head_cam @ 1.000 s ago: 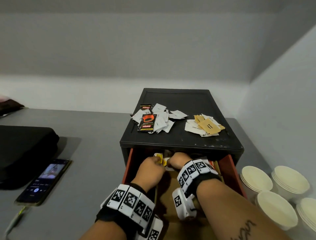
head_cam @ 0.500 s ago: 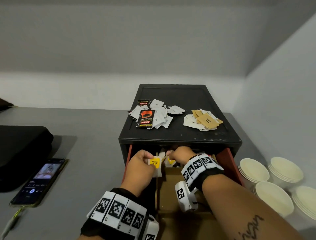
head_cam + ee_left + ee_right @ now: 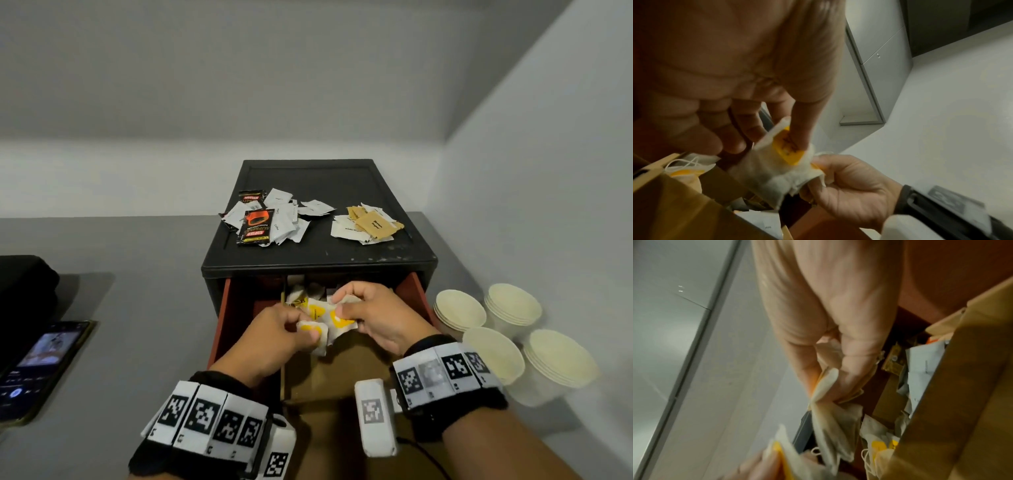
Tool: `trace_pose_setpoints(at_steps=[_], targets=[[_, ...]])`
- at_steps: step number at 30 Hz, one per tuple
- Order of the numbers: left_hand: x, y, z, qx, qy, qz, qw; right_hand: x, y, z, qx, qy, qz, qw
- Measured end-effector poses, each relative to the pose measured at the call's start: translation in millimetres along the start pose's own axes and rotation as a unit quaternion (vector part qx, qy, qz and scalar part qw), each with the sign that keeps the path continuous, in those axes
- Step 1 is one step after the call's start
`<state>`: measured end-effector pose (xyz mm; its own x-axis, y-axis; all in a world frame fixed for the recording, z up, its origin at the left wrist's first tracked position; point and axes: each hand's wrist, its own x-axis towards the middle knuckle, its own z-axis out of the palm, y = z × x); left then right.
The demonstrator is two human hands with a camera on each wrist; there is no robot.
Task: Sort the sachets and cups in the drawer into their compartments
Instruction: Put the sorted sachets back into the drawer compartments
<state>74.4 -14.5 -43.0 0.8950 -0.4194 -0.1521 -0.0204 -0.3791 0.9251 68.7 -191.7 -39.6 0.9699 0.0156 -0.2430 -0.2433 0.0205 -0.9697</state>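
Over the open red-sided drawer (image 3: 416,291), both hands hold a small cluster of white tea bags (image 3: 320,317) with yellow tags. My left hand (image 3: 308,334) pinches one tea bag (image 3: 772,170) by its yellow tag (image 3: 789,151). My right hand (image 3: 339,306) grips the neighbouring tea bags (image 3: 826,384) from the other side. More tea bags (image 3: 877,443) and white sachets (image 3: 920,369) lie in the drawer's rear compartments behind a cardboard divider (image 3: 342,363). Stacks of paper cups (image 3: 493,349) stand on the counter to the right.
Two piles of sachets lie on the black cabinet top (image 3: 308,253): white and black ones (image 3: 270,219) on the left, white and brown ones (image 3: 366,224) on the right. A lit phone (image 3: 37,363) and a black bag (image 3: 24,284) sit on the left. A wall rises close behind the cups.
Both hands have drawn back from under the cabinet's front edge toward me, bringing tea bags up out of the drawer's rear. More tea bags show between the hands now.
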Motion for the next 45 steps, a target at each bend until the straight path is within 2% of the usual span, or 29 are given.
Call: trace_pose_setpoints(at_steps=[4,8,14,20,24,29,33,36,40,45], targets=[[0.5,4.1,6.9,0.039,-0.034,0.024,0.998,-14.3,5.8,-1.7,-0.054,-0.011,-0.040,0.998],[-0.9,0.5,10.5,-0.077,-0.028,-0.003,0.997,-21.3,8.4,-7.2,-0.023,-0.027,-0.063,0.997],[-6.1,-0.6,12.0,-0.223,0.009,-0.037,0.974,-23.3,9.1,-14.9,0.114,-0.037,-0.075,0.990],[-6.7,4.0,9.8,-0.298,0.113,-0.004,0.948,-20.1,12.4,-13.6,0.061,-0.011,-0.071,0.996],[-6.8,5.2,10.9,-0.282,0.142,0.025,0.949,-18.3,13.3,-15.2,0.025,0.024,-0.069,0.997],[-9.2,7.6,18.7,-0.239,0.074,0.018,0.968,-15.9,13.7,-15.8,0.034,0.070,-0.082,0.994],[-7.3,6.6,28.5,-0.243,0.016,-0.008,0.970,-19.8,10.9,-11.6,0.013,0.040,-0.101,0.994],[-7.7,5.6,33.3,-0.240,0.007,-0.019,0.971,-21.7,10.9,-7.6,-0.038,0.019,-0.093,0.995],[-6.0,1.4,35.7,-0.220,0.045,-0.036,0.974,-22.5,8.3,-6.3,0.040,-0.013,-0.022,0.999],[-7.2,-1.7,37.2,-0.188,0.031,-0.048,0.981,-24.7,7.9,-3.5,0.069,-0.042,-0.013,0.997]])
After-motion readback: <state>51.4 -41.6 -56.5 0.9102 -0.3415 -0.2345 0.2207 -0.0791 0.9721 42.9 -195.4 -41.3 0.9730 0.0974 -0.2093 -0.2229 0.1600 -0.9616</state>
